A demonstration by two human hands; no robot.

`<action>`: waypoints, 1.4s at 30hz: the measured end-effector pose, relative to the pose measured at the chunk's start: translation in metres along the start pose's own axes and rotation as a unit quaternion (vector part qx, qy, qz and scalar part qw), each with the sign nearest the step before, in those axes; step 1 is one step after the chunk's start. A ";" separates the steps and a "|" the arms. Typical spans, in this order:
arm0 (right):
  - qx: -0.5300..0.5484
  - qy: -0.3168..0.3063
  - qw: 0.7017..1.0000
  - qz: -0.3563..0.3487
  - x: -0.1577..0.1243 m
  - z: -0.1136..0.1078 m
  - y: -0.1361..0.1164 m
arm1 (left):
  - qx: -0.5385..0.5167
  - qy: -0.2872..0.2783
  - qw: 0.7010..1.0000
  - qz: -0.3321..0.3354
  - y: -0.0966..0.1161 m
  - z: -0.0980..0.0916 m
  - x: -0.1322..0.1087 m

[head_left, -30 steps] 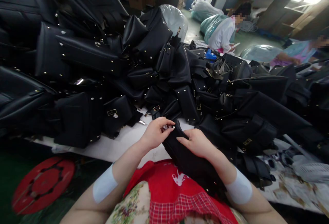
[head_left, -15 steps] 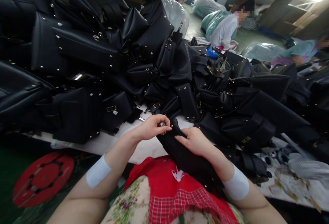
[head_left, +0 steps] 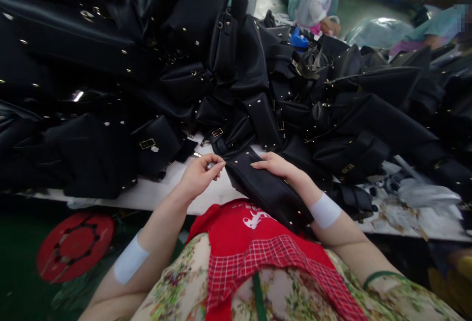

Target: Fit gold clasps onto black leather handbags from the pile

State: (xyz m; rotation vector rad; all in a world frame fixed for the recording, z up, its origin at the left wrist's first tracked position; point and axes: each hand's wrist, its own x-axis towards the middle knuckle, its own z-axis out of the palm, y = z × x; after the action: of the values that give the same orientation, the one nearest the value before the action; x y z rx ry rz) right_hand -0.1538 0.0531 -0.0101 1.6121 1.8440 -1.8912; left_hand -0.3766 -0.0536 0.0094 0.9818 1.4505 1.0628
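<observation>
A black leather bag [head_left: 266, 188] with small gold studs lies slanted from the white table edge down onto my red apron. My right hand [head_left: 273, 164] rests flat on its upper end, fingers stretched out. My left hand [head_left: 200, 174] hovers just left of the bag, thumb and fingers pinched on a small shiny piece I cannot make out. White patches sit on both forearms.
A large heap of black studded bags [head_left: 221, 65] covers the white table [head_left: 155, 195] ahead and to both sides. A red round stool [head_left: 73, 245] stands on the floor at left. Two people sit far back right among plastic sacks [head_left: 376, 31].
The view has tipped downward. My left hand has drawn away from the bag's top with the small piece. My right hand has flattened on the bag, which now lies with its studded face up.
</observation>
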 end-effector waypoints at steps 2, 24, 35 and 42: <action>0.074 -0.024 0.996 0.033 0.012 -0.002 0.009 | -0.014 -0.043 0.999 -0.020 -0.004 0.011 -0.006; -0.133 -0.152 0.974 -0.101 -0.015 -0.010 0.027 | 0.010 -0.079 0.996 -0.035 -0.015 0.043 0.011; -0.330 -0.062 0.921 -0.197 -0.105 0.016 0.027 | -0.099 0.134 0.984 -0.069 -0.049 -0.033 0.008; -0.558 0.000 0.754 -0.346 -0.139 0.046 0.021 | -0.091 0.119 0.989 -0.003 -0.021 -0.031 0.007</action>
State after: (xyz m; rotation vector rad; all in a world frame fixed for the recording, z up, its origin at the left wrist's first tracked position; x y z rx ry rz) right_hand -0.1040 -0.0699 0.0560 0.5133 2.8742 -0.4039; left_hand -0.4091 -0.0565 -0.0107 0.7384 1.5147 1.3176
